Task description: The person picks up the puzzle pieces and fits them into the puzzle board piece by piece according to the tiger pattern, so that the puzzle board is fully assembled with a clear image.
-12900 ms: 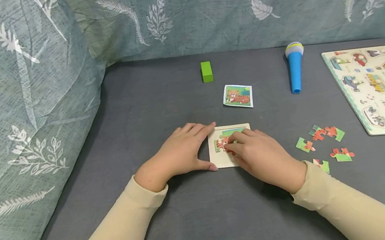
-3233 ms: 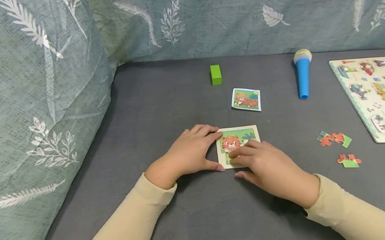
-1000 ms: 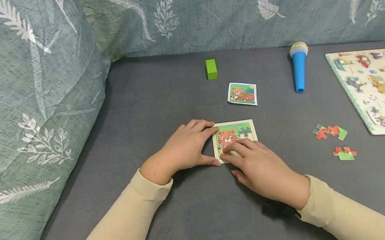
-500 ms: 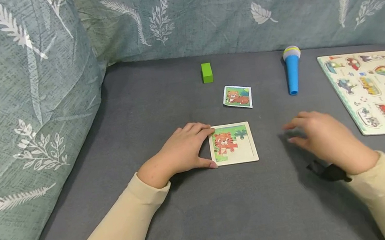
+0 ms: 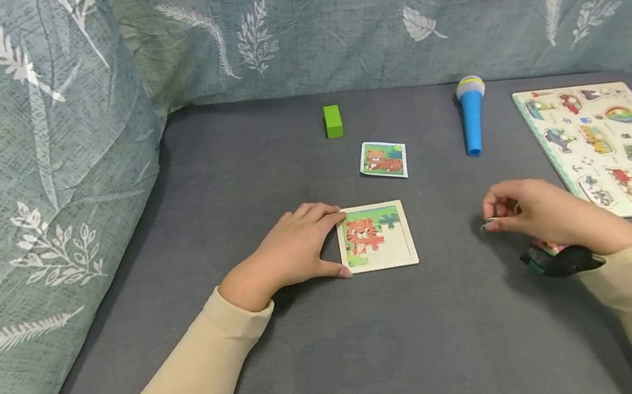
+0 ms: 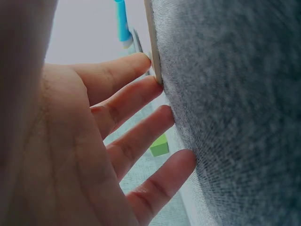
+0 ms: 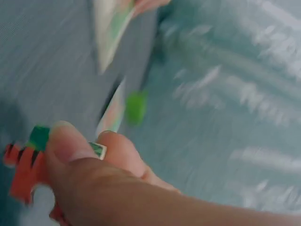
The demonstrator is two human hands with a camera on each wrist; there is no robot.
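Observation:
My left hand (image 5: pixel 295 246) steadies the small square puzzle board (image 5: pixel 393 253) at its left edge, index finger by the top corner and thumb by the bottom one; its fingers are nearly straight in the left wrist view. A tiger's face and green background pieces fill the board's left side and top, while pale wood shows at lower right. To the right of the board, my right hand (image 5: pixel 552 216) pinches an orange-and-green puzzle piece (image 7: pixel 28 174) between thumb and index finger, above the table. Another puzzle piece (image 5: pixel 549 247) is partly hidden under the right wrist.
Behind the board lies a tiger picture card (image 5: pixel 383 160), with a green block (image 5: pixel 333 121) farther back. A blue toy microphone (image 5: pixel 471 120) and a large vehicle puzzle board (image 5: pixel 576 172) are at the back right. A leaf-patterned cloth (image 5: pixel 330 29) borders the table.
My right hand has left the board, moved right to the loose pieces and picked one up. Over the earlier frames, more pieces have come into the board. The left hand keeps its place.

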